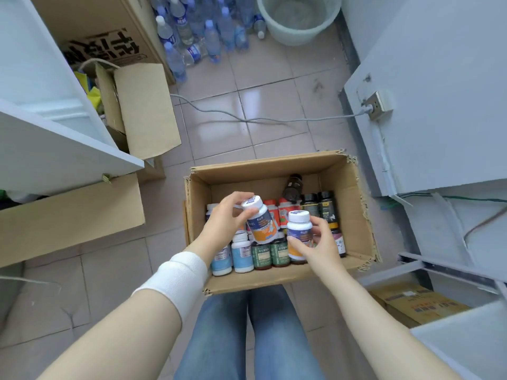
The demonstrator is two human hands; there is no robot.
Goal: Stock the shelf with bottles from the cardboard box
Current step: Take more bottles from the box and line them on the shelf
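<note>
An open cardboard box (348,209) stands on the tiled floor in front of my knees, holding several small supplement bottles: white ones with blue labels (241,256), green ones (279,255), dark ones (326,207). My left hand (225,223) grips a white bottle with a blue and orange label (260,223), tilted, above the box. My right hand (315,245) holds a second white bottle of the same kind (299,229), upright, just to its right. A white shelf (55,149) juts out at the left.
More cardboard boxes (142,111) sit under and beside the left shelf. Water bottles (192,34) and a pale bucket (299,20) stand at the far end. A grey cable (247,119) crosses the floor to a wall socket (380,104). A grey shelf unit (452,272) is at right.
</note>
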